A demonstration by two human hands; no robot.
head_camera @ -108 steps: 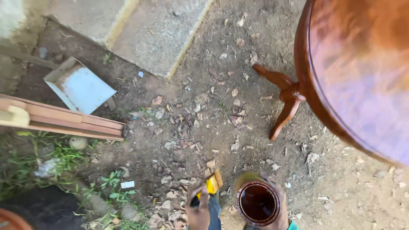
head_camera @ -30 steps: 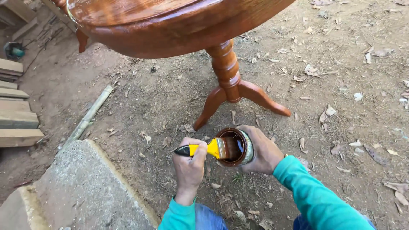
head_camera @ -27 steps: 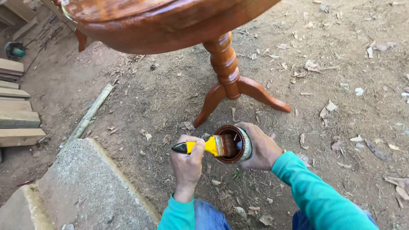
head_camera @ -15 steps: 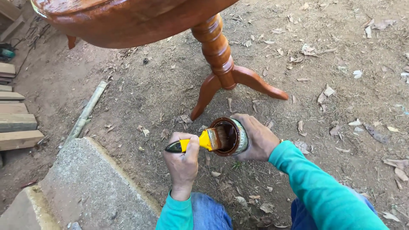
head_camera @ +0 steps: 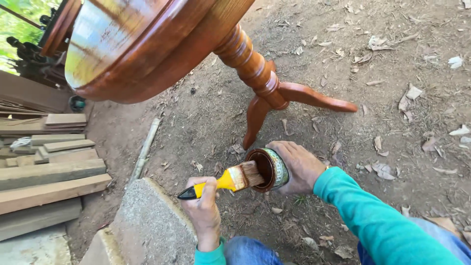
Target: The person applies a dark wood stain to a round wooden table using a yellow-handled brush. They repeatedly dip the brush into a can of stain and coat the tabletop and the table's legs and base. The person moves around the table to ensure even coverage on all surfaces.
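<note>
At the can (head_camera: 274,167) mouth, brush (head_camera: 230,180) bristles dip.

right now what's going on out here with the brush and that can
A person crouches on bare dirt beside a glossy round wooden pedestal table. The left hand holds a yellow-handled paintbrush, its bristles at the mouth of a small can of dark finish. The right hand grips the can, tilted toward the brush. Wooden planks are stacked to the left.
</note>
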